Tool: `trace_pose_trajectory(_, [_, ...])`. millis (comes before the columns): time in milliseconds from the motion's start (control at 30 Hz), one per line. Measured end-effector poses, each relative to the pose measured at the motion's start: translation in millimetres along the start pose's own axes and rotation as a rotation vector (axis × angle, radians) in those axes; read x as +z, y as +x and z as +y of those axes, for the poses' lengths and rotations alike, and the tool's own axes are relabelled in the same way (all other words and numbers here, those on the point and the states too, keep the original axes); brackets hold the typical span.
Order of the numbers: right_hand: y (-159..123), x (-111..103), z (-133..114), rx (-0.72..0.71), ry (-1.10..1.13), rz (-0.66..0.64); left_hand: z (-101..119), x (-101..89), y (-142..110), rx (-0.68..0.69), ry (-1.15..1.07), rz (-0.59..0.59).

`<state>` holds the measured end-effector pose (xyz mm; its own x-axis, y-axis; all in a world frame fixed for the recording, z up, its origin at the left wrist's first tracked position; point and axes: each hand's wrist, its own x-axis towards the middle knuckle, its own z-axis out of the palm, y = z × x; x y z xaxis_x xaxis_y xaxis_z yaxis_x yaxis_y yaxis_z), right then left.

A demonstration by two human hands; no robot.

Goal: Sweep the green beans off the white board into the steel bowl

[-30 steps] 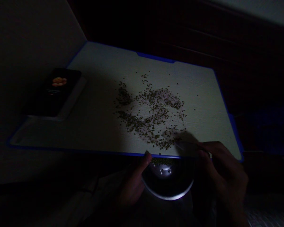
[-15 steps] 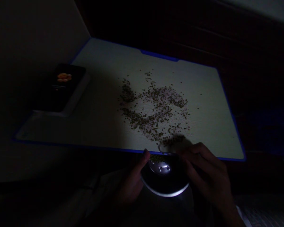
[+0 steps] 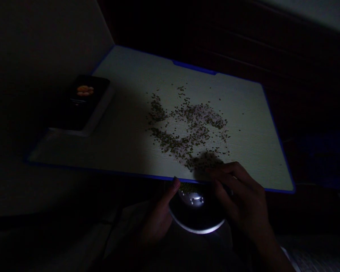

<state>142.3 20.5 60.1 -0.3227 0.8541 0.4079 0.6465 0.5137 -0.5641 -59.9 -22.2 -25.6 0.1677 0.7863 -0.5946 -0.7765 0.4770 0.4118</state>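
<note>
Small greenish seeds or beans (image 3: pixel 181 145) lie scattered over a pale board with a blue rim (image 3: pixel 127 124). Below the board's near edge is a shiny metal bowl (image 3: pixel 200 229), with some green grains inside at its far side. My left hand (image 3: pixel 161 217) grips the bowl's left side, thumb up at the rim near the board. My right hand (image 3: pixel 240 194) is over the bowl's right side and the board's near edge. Its fingers are drawn together and point at the nearest grains; whatever they hold is too dark to make out.
A dark box-like object with an orange picture on top (image 3: pixel 85 102) stands on the board's left side. A wall (image 3: pixel 45 45) rises at the left. The surroundings are very dark, with a bright light reflected in the bowl.
My right hand has shifted slightly left and its fingertips reach further over the grains. A pale curved edge seen by the fingertips earlier no longer shows. The view has shifted a little.
</note>
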Motion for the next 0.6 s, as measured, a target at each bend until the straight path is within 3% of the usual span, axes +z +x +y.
trace_pose_trajectory(600, [-20.5,-9.4,-3.6,-0.050,-0.009,-0.007,-0.3,-4.4,-2.3,-0.017,0.002,0.044])
